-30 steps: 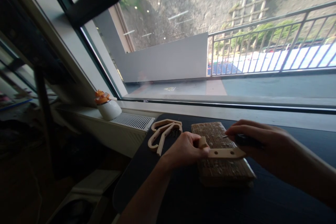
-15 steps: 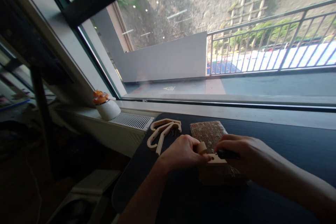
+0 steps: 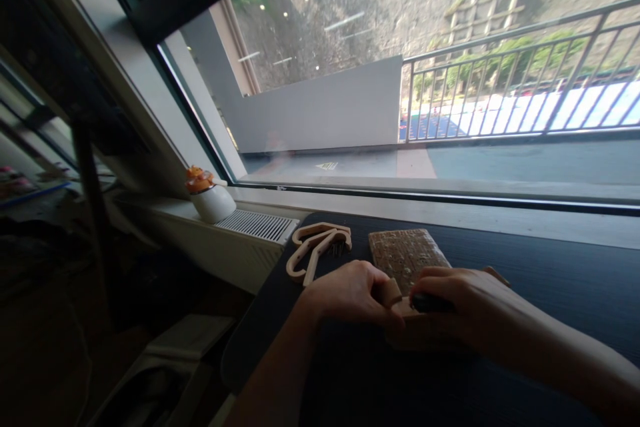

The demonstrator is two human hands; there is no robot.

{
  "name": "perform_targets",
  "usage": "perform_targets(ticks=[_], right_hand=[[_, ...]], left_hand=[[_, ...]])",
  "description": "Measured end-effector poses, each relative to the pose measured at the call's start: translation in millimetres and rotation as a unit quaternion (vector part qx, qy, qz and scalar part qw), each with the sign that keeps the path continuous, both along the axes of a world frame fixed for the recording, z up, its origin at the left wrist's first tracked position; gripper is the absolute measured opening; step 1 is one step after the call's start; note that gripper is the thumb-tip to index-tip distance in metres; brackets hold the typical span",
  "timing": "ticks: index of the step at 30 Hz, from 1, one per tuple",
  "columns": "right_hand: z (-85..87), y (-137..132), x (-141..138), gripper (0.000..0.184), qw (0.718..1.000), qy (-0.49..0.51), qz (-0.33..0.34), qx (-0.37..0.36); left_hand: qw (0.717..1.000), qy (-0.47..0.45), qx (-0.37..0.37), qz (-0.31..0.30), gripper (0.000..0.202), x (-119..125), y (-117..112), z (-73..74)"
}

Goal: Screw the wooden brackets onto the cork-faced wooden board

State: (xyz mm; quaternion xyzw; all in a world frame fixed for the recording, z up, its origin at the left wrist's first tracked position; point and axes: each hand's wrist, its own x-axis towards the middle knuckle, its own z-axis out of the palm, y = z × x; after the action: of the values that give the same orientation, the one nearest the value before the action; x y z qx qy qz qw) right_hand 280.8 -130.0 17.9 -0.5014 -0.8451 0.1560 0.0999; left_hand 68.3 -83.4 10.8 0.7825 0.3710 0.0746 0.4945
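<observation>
A brown wooden board (image 3: pixel 405 255) lies on the dark table (image 3: pixel 550 267) by the window. Across its near end lies a pale wooden hook-shaped piece (image 3: pixel 395 297), mostly hidden by my hands. My left hand (image 3: pixel 350 293) is closed on the curved left end of that piece. My right hand (image 3: pixel 463 310) is closed round a small tool with a black handle (image 3: pixel 430 302), held down against the piece. The tool's tip is hidden between my hands.
Two more pale wooden hook pieces (image 3: pixel 317 248) lie at the table's far left corner with several dark screws (image 3: pixel 336 250) beside them. A white pot with an orange figure (image 3: pixel 210 197) stands on the sill next to a vent grille (image 3: pixel 257 224).
My right hand has come left and down from the board's far part onto the wooden piece, covering it. My left hand has kept its hold.
</observation>
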Motion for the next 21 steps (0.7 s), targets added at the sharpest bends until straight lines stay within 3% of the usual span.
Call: perform_targets(ticks=[12,21], right_hand=[[0.7,0.3,-6.8,0.011,1.000,-0.024,0.009,0.006],[0.7,3.4,-2.2,0.013,0.998,-0.049,-0.025,0.007]], left_hand=[[0.999,0.011,-0.035,0.008,0.021,0.3,-1.3,4.3],[0.999,0.029,0.015,0.004,0.019,0.1,0.0,1.6]])
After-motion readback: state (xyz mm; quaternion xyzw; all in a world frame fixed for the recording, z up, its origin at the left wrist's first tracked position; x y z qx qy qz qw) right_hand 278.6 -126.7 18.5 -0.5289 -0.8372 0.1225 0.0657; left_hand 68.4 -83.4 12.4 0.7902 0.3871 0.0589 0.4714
